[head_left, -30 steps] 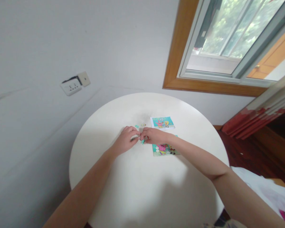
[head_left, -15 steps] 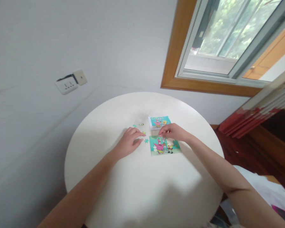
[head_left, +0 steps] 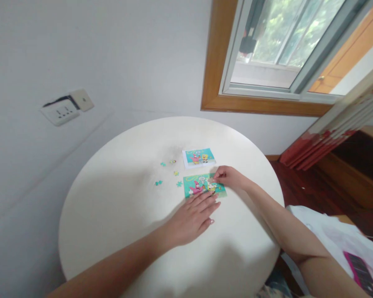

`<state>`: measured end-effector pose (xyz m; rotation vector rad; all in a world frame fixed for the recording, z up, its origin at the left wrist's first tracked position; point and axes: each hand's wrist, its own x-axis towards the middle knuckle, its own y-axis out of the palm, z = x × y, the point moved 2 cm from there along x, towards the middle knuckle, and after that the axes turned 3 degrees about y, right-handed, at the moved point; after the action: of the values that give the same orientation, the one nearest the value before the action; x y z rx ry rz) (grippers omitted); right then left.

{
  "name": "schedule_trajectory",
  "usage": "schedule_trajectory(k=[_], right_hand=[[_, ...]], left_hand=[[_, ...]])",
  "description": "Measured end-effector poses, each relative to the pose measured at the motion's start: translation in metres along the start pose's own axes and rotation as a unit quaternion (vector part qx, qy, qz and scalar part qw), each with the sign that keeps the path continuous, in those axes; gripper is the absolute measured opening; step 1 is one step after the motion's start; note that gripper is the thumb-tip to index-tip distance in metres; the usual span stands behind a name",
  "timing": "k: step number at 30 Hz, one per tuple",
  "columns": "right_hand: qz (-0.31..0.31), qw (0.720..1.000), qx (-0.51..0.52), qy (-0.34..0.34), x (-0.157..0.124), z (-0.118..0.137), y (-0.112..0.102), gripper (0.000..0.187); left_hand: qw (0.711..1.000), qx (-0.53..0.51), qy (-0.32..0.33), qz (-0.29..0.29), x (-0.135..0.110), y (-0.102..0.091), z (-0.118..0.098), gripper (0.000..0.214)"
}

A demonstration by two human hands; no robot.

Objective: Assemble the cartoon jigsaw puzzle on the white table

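A jigsaw puzzle [head_left: 191, 181] with green-blue cartoon art lies flat on the white round table, with whitish gaps in its picture. My left hand [head_left: 192, 217] rests palm down, its outstretched fingers over the puzzle's lower edge. At the puzzle's upper right, my right hand [head_left: 230, 178] has thumb and fingers pinched together; what is between the fingertips is hidden. Several loose puzzle pieces lie left of the puzzle, among them a yellow puzzle piece [head_left: 176, 173] and a teal puzzle piece [head_left: 179, 183]. Just behind the puzzle sits a box [head_left: 199, 157] with a similar cartoon picture.
The round table [head_left: 112, 207] stands near a white wall with a socket [head_left: 62, 111]. A wood-framed window [head_left: 267, 101] is behind it, with a red and white curtain [head_left: 317, 145] at the right. White plastic [head_left: 317, 223] and a pink-edged dark object [head_left: 362, 271] lie at lower right.
My left hand has moved right, from the loose pieces onto the puzzle's lower edge, uncovering another teal piece. My right hand has shifted towards the puzzle's right side. The view has turned slightly right.
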<state>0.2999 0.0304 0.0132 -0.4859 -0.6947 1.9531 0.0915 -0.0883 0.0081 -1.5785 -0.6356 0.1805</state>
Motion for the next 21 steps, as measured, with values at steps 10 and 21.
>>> schedule_trajectory(k=[10, 21], right_hand=[[-0.008, 0.999, -0.009, -0.034, -0.0047, -0.0038, 0.0016, 0.013], [-0.017, 0.997, -0.013, -0.074, -0.0035, -0.0086, 0.0007, 0.012]], left_hand=[[1.0, 0.023, -0.005, 0.008, 0.0021, 0.0011, -0.0002, 0.047], [1.0, 0.007, -0.009, 0.014, 0.0051, -0.0036, -0.001, 0.045]])
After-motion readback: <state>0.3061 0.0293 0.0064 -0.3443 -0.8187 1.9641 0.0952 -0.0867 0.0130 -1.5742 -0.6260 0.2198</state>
